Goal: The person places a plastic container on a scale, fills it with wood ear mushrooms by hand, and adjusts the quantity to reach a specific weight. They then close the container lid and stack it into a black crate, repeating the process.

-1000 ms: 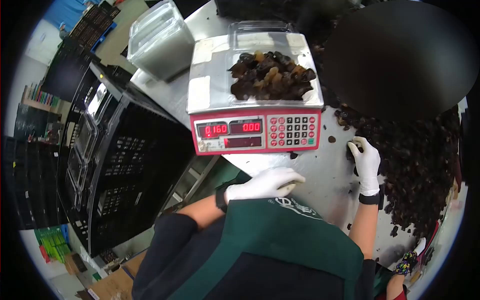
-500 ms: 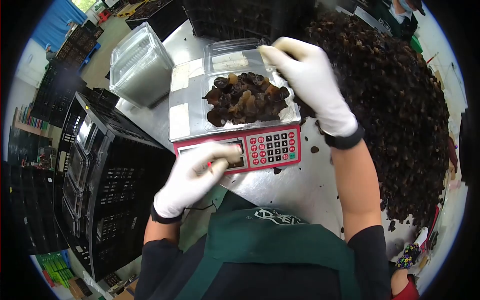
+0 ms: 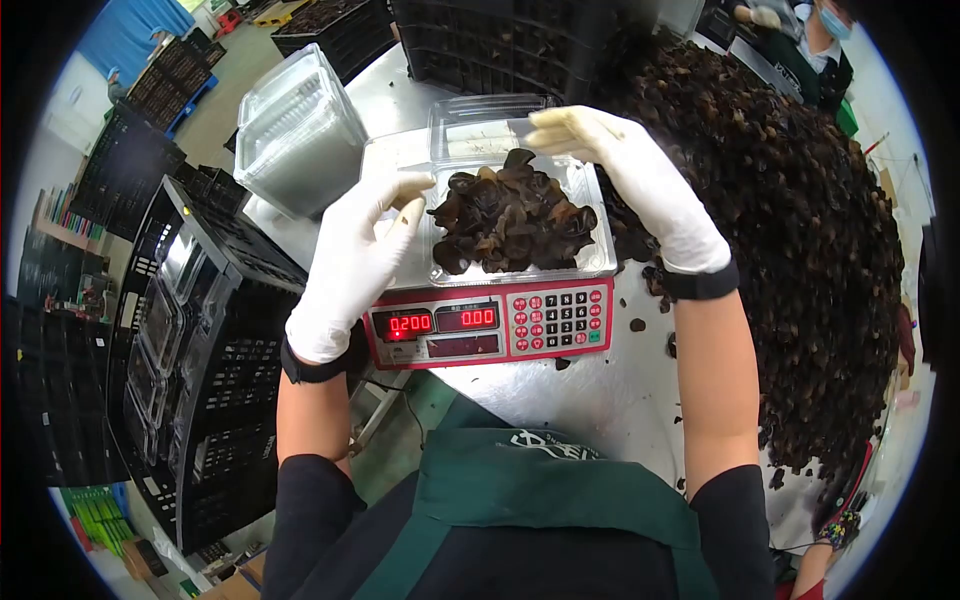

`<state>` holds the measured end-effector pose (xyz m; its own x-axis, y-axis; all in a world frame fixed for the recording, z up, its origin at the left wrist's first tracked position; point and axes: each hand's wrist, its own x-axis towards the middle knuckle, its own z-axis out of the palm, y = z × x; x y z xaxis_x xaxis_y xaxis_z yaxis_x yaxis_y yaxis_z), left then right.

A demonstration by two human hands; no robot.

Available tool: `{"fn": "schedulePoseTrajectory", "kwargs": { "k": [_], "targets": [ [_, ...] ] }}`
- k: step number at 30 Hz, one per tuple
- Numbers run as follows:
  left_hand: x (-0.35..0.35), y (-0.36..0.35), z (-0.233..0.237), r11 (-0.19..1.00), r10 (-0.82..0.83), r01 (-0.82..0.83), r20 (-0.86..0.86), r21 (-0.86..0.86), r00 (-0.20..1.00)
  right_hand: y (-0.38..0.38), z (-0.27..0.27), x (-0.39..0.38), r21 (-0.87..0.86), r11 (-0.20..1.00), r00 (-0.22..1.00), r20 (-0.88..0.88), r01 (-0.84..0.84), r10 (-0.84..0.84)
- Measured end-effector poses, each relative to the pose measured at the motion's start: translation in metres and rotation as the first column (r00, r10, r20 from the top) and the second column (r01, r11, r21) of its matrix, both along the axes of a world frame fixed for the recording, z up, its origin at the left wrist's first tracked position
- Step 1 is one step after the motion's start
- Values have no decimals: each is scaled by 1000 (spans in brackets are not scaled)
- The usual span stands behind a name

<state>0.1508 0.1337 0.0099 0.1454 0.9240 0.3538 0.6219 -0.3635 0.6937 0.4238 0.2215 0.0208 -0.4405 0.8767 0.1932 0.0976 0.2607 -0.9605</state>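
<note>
A clear plastic clamshell container [image 3: 590, 262] filled with dark wood-ear fungus [image 3: 510, 220] sits on a red-fronted scale [image 3: 490, 322] whose display reads 0.200. My left hand [image 3: 350, 265], in a white glove, pinches the container's left rim. My gloved right hand [image 3: 630, 170] reaches over the back of the container, and its fingertips grip the edge of the hinged lid [image 3: 480, 122], which stands open behind the fungus.
A large heap of loose dark fungus [image 3: 790, 220] covers the metal table [image 3: 600, 390] on the right. A stack of clear containers [image 3: 290, 130] stands at the back left. Black crates [image 3: 200, 340] line the left side. Another person [image 3: 815, 50] works at the far right.
The scale reading has gone from 0.160 to 0.200. My left hand rose from the scale's front to the container's left rim. My right hand shifted from above the fungus to the lid's edge.
</note>
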Motion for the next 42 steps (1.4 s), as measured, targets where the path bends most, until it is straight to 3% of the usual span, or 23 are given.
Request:
{"fn": "schedulePoseTrajectory", "kwargs": {
  "k": [5,9,12,15,19,20,21,23,26,29,30,31,33,34,35,36,39,40,41,42],
  "targets": [
    [-4,22,20,992,126,-125,-33,23,992,-21,-3,28,67,982,977,115,174,-181],
    [-18,48,22,949,251,-194,-218,250,943,-49,-25,59,24,934,931,76,356,-357],
    [-23,61,20,950,312,-259,-495,175,811,-75,-53,84,-96,910,912,126,402,-390],
    [-14,79,20,975,197,-214,-642,51,741,-94,-80,100,-202,875,897,148,441,-417],
    [3,126,14,915,61,-290,-616,-279,785,-105,-87,99,-207,849,872,183,485,-454],
    [3,132,10,934,32,-237,-599,-267,800,-108,-86,97,-183,853,870,173,488,-461],
    [-4,137,6,956,-116,-66,-574,-287,810,-109,-87,100,-163,847,857,209,506,-471],
    [7,147,-6,884,-51,-203,-519,-421,853,-116,-86,104,-112,836,835,209,538,-509],
    [-5,157,-37,944,29,-112,-258,-312,966,-126,-82,122,-140,818,826,197,557,-529],
    [-4,142,-32,985,99,-87,82,-147,992,-125,-79,115,-283,805,842,13,521,-540],
    [0,125,-19,994,68,-55,130,-97,989,-122,-74,109,-274,827,866,45,491,-498],
    [2,110,-9,999,33,-25,176,-46,984,-122,-63,96,-311,851,890,-34,422,-454],
    [-3,83,3,999,-44,45,112,-4,993,-115,-57,76,-279,884,910,-69,375,-409],
    [-6,69,7,998,-33,36,66,-46,997,-112,-58,68,-94,911,915,1,402,-403],
    [-5,56,-1,1000,3,-4,185,1,983,-111,-44,55,79,904,894,135,421,-428],
    [-1,40,6,999,15,-9,144,-43,989,-106,-44,46,290,878,896,120,381,-428],
    [0,12,16,993,-81,88,94,-84,992,-81,-52,16,747,638,860,189,187,-474],
    [3,3,17,991,-99,108,107,-83,989,-79,-54,8,726,677,799,338,115,-498],
    [1,-2,15,989,-147,147,-9,-25,989,-78,-55,6,730,673,800,330,120,-501],
    [3,-8,10,989,-143,144,18,-36,990,-78,-55,6,735,666,800,322,126,-506]
  ]
}}
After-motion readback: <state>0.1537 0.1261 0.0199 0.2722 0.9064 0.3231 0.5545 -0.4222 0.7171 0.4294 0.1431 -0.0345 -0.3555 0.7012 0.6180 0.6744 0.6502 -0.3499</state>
